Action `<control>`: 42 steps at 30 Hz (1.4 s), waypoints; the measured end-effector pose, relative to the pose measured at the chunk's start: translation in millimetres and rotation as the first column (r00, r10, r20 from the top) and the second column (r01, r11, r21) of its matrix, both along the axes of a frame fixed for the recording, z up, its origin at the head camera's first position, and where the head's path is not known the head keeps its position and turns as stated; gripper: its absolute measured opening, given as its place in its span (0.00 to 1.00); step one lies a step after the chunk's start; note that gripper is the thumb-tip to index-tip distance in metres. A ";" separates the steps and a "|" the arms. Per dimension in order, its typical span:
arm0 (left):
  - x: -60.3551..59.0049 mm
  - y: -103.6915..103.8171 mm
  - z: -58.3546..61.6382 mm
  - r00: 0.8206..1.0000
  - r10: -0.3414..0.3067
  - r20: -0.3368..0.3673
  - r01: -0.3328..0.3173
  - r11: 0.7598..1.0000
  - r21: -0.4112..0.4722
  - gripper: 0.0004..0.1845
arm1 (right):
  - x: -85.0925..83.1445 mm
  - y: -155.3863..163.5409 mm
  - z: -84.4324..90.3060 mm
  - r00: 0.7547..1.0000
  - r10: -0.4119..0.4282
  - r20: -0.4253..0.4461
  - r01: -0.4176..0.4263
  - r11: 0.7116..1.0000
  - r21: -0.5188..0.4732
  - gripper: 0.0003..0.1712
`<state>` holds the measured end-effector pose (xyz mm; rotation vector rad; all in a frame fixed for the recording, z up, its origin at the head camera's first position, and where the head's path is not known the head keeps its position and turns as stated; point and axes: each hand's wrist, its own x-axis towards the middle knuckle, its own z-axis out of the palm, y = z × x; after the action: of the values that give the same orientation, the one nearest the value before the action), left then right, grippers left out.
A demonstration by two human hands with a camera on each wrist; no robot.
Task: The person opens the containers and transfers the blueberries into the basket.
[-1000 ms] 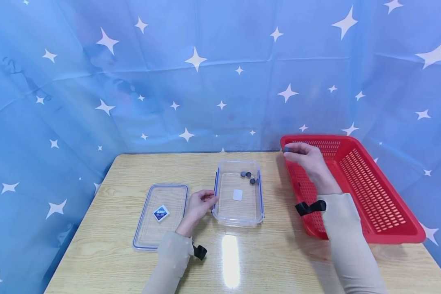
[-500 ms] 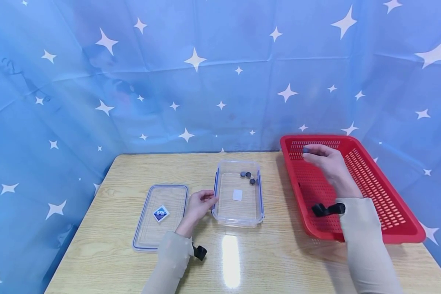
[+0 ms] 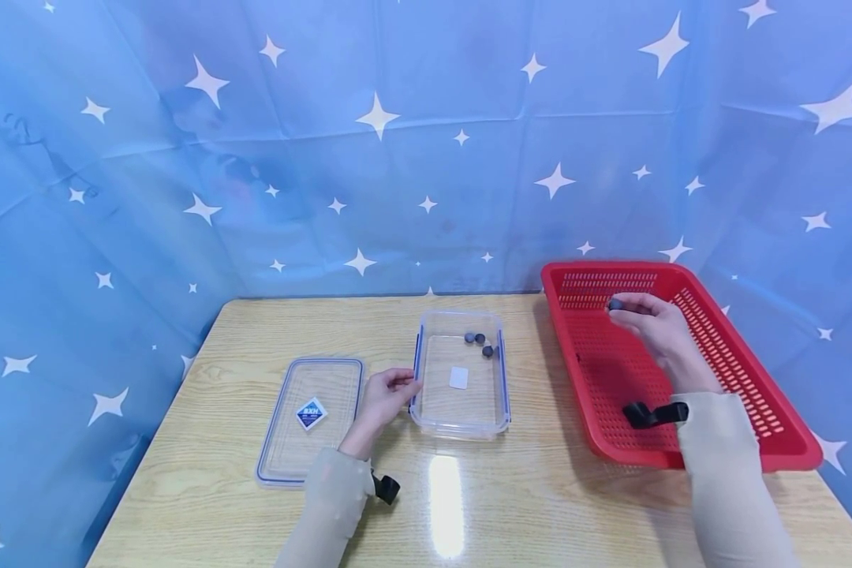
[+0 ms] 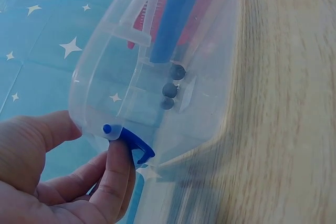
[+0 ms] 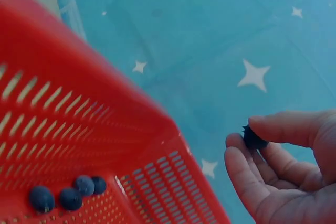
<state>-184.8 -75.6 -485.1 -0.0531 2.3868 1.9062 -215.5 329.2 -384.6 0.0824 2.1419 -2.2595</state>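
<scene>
Right hand point(image 3: 660, 327) pinches one round dark-blue berry point(image 5: 254, 139), held above the red perforated plastic basket point(image 3: 767, 460). Left hand point(image 3: 383, 398) grips the clear rectangular plastic box point(image 3: 457, 427) by its left side, at the blue latch point(image 4: 134, 144); small dark berries point(image 3: 487, 351) inside, toward the right wall.

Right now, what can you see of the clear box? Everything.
The clear box looks like plastic: rectangular, round-cornered, with blue latches on both long sides and a pale square patch on its floor. Open-topped, it sits upright on the wooden table. At least three dark berries lie inside, toward the far right. The left hand holds its left side, fingers against a latch.
</scene>
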 end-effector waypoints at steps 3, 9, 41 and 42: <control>0.0 0.6 -0.3 1.000 0.003 0.000 -0.003 1.000 -0.005 0.15 | 0.6 4.9 -5.2 1.000 0.006 -0.002 -0.006 1.000 -0.025 0.10; -0.2 1.0 -0.3 1.000 0.004 -0.001 -0.004 1.000 -0.007 0.16 | 4.7 12.7 -9.0 0.999 0.005 0.050 -0.007 1.000 0.030 0.10; 0.0 0.7 1.4 1.000 0.016 0.001 -0.016 1.000 0.001 0.16 | 13.4 27.7 -11.3 0.988 -0.080 0.130 0.079 0.997 0.009 0.13; 0.0 0.7 1.4 1.000 0.016 0.006 -0.016 1.000 0.000 0.16 | 14.2 26.8 -10.8 0.988 -0.083 0.129 0.083 0.997 0.005 0.12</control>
<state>-184.7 -74.8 -483.7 -0.0781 2.3894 1.9103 -201.3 356.0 -395.4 0.3140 2.1099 -2.2300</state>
